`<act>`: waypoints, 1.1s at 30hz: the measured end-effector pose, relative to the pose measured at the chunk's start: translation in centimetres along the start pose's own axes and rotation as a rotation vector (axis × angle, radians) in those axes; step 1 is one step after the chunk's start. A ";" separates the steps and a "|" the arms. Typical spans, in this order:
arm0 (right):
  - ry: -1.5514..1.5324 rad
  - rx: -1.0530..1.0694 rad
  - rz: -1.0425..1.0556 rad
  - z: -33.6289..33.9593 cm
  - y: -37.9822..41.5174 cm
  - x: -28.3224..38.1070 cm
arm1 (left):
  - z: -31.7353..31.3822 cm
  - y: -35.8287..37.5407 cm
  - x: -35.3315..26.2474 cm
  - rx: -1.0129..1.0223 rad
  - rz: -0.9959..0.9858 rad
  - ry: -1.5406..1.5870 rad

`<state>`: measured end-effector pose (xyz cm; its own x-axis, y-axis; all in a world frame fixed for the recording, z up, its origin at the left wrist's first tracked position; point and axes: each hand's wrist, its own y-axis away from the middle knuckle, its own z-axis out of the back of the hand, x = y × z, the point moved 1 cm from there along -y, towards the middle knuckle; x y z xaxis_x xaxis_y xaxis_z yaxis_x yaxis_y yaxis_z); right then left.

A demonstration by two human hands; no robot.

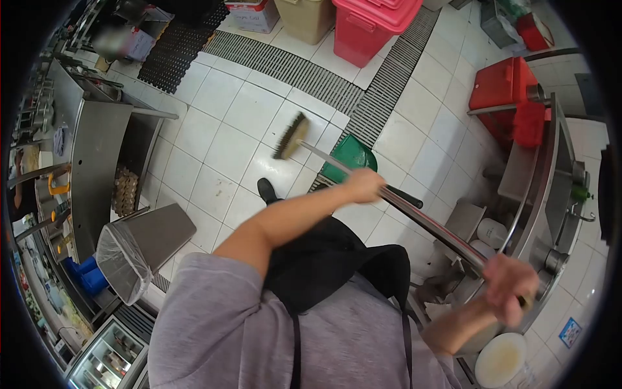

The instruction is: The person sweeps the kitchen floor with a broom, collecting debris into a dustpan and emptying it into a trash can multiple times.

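Note:
A long-handled broom (299, 137) with dark bristles and a pale head stretches diagonally across the view, its head over the white floor tiles. My left hand (365, 186) is closed around the handle about midway. Near the upper end of the metal handle, my right hand (510, 288) is wrapped round it, slightly blurred. A green dustpan (350, 159) lies beyond my left hand at the edge of the floor drain, partly behind the broom handle. My dark shoe (266, 190) shows on the tiles below the broom head.
Slatted drain grates (291, 65) cross the floor ahead. A red lidded bin (363, 32) and a beige bin (303, 19) stand beyond. At left are a lined trash bin (152, 243) and a steel counter (97, 149). A steel sink unit (551, 194) runs along the right.

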<state>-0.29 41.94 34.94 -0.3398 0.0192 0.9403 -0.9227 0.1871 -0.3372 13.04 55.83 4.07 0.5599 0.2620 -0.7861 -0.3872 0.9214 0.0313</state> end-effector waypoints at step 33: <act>0.076 0.132 0.202 -3.6 6.1 14.2 | -2.7 2.6 -15.8 0.314 -0.390 0.377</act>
<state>-10.11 46.92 46.43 -0.5095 0.1179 0.8523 -0.8550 0.0422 -0.5170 1.18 53.26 14.88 0.2970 -0.1769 -0.9384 0.0595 0.9842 -0.1667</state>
